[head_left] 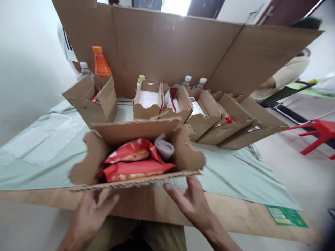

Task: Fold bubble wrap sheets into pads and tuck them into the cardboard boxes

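An open cardboard box is tilted towards me above the near part of the table, with several scalloped edges. Inside lie red snack packets and a rolled greyish-pink item, whose kind I cannot make out. My left hand supports the box at its lower left, fingers reaching beneath and thumb apart. At the lower right, my right hand holds it the same way, fingertips hidden under the near edge.
Behind stand several similar cardboard boxes and one more box at left. An orange bottle and clear bottles rise behind them, before a tall cardboard screen. Bubble wrap lies on the pale green cloth. A red stool stands right.
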`<state>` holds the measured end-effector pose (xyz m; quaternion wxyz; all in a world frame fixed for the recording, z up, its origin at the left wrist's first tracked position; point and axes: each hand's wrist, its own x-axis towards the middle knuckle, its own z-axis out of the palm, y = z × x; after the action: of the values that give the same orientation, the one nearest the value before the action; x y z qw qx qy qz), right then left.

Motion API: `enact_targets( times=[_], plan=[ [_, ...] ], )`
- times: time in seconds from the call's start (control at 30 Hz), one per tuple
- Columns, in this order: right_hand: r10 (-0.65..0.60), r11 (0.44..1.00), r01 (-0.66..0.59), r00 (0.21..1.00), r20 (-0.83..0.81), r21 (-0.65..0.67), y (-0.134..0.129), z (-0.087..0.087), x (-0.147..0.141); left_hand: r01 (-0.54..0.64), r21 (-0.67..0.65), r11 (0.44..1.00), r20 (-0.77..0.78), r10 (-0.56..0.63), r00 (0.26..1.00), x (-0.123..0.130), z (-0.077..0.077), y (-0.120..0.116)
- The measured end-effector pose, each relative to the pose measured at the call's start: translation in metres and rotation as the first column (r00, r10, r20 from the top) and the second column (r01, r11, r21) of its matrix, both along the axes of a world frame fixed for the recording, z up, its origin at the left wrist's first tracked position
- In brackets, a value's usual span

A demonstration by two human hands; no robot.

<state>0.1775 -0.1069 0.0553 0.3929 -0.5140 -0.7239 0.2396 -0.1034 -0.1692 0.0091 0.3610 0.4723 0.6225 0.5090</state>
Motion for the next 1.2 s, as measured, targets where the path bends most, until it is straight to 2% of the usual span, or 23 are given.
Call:
enact_targets(
  times=[0.03, 0.1, 0.17, 0.23, 0.3, 0.4, 0.5, 0.57, 0.67, 0.77, 0.87, 0.97, 1.03, 1.1, 1.17, 1.2],
  plan=[
    [0.062, 0.998, -0.062, 0.998, -0.007, 0.009, 0.008, 0.009, -0.014, -0.054, 0.064, 0.996, 0.027, 0.053, 0.998, -0.010, 0.011, 0.002],
    [0.143, 0.989, -0.140, 0.988, -0.057, 0.056, 0.033, 0.026, -0.037, -0.144, 0.200, 0.969, 0.086, 0.129, 0.988, -0.023, 0.035, 0.020],
    [0.160, 0.983, -0.147, 0.980, -0.117, 0.114, 0.053, 0.038, -0.048, -0.188, 0.291, 0.938, 0.123, 0.158, 0.980, -0.024, 0.055, 0.045],
    [0.111, 0.987, -0.095, 0.986, -0.125, 0.132, 0.056, 0.040, -0.046, -0.167, 0.313, 0.935, 0.152, 0.124, 0.981, -0.017, 0.060, 0.063],
    [0.023, 0.991, -0.011, 0.996, -0.088, 0.131, 0.040, 0.027, -0.036, -0.111, 0.286, 0.952, 0.179, 0.060, 0.982, -0.008, 0.052, 0.069],
    [-0.063, 0.988, 0.068, 0.997, -0.042, 0.138, -0.002, -0.010, -0.022, -0.050, 0.186, 0.981, 0.231, 0.005, 0.973, -0.002, 0.026, 0.061],
    [-0.052, 0.995, 0.055, 0.998, -0.037, 0.082, -0.032, -0.044, -0.026, -0.065, 0.099, 0.993, 0.249, 0.039, 0.968, -0.011, 0.004, 0.049],
    [-0.026, 0.998, 0.028, 0.998, -0.056, 0.048, -0.036, -0.055, -0.038, -0.110, 0.074, 0.991, 0.232, 0.090, 0.969, -0.022, -0.004, 0.041],
    [0.018, 0.999, -0.014, 0.996, -0.087, 0.045, -0.028, -0.058, -0.056, -0.189, 0.066, 0.980, 0.203, 0.172, 0.964, -0.039, -0.009, 0.032],
    [0.053, 0.997, -0.048, 0.996, -0.075, 0.064, -0.027, -0.064, -0.068, -0.238, 0.073, 0.969, 0.196, 0.220, 0.956, -0.054, -0.007, 0.034],
    [0.090, 0.990, -0.091, 0.996, 0.016, 0.104, -0.044, -0.078, -0.073, -0.188, 0.121, 0.975, 0.182, 0.164, 0.969, -0.068, 0.000, 0.055],
    [0.229, 0.957, -0.243, 0.968, 0.102, 0.157, -0.057, -0.088, -0.070, -0.142, 0.198, 0.970, 0.110, 0.122, 0.986, -0.079, 0.008, 0.085],
    [0.263, 0.944, -0.278, 0.959, 0.101, 0.180, -0.047, -0.087, -0.064, -0.127, 0.200, 0.972, 0.039, 0.122, 0.992, -0.080, 0.010, 0.101],
    [0.158, 0.973, -0.162, 0.987, 0.036, 0.166, -0.023, -0.081, -0.057, -0.078, 0.177, 0.981, -0.006, 0.081, 0.997, -0.074, 0.008, 0.108],
    [0.023, 0.997, -0.020, 0.999, -0.036, 0.079, 0.009, -0.074, -0.052, -0.031, 0.167, 0.985, -0.009, 0.033, 0.999, -0.063, 0.003, 0.106],
    [0.011, 1.000, -0.010, 0.999, -0.053, 0.015, 0.025, -0.071, -0.051, -0.030, 0.173, 0.985, 0.000, 0.030, 1.000, -0.057, 0.000, 0.104]
  ],
)
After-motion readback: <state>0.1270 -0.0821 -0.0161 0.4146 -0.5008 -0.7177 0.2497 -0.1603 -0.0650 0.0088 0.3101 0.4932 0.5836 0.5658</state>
